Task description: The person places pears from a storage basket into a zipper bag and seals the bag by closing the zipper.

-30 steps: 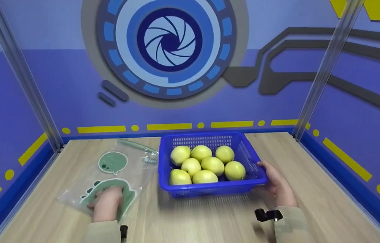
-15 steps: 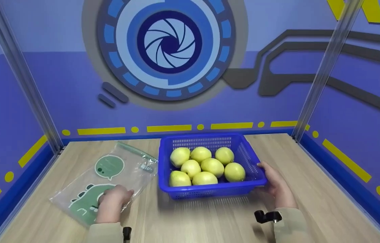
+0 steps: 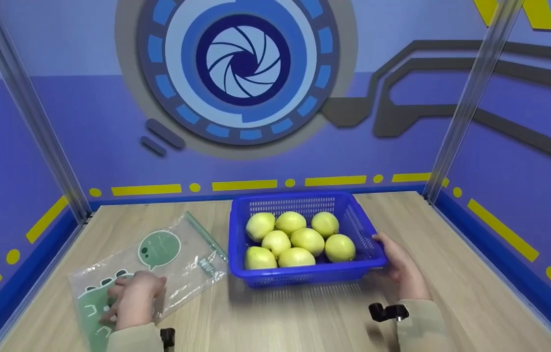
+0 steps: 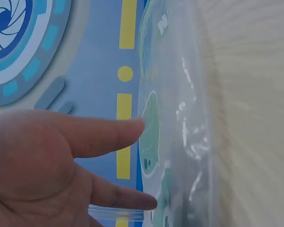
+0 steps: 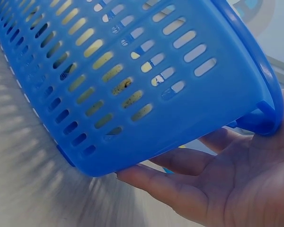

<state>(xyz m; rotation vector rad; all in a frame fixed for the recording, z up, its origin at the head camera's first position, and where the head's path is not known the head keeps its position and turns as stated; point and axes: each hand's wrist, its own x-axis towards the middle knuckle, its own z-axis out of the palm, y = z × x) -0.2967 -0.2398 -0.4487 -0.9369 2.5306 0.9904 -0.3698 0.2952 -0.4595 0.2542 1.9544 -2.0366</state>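
Observation:
My left hand lies over a clear plastic zip bag with a green dinosaur print, at the left of the table. Its fingers are spread; in the left wrist view the thumb and a finger reach straight to the bag's surface. A blue plastic basket with slotted walls stands in the middle, holding several round yellow-green fruits. My right hand grips the basket's right end, thumb at the rim. The right wrist view shows its fingers against the end wall.
The bag's green zip strip ends right at the basket's left side. A wooden table is enclosed by blue printed panels at the back and sides, with metal posts at the back corners.
The bag has turned clockwise and shifted left and nearer, its zip strip now steeper. My left hand has moved down-left over it. My right hand and the basket have stayed put.

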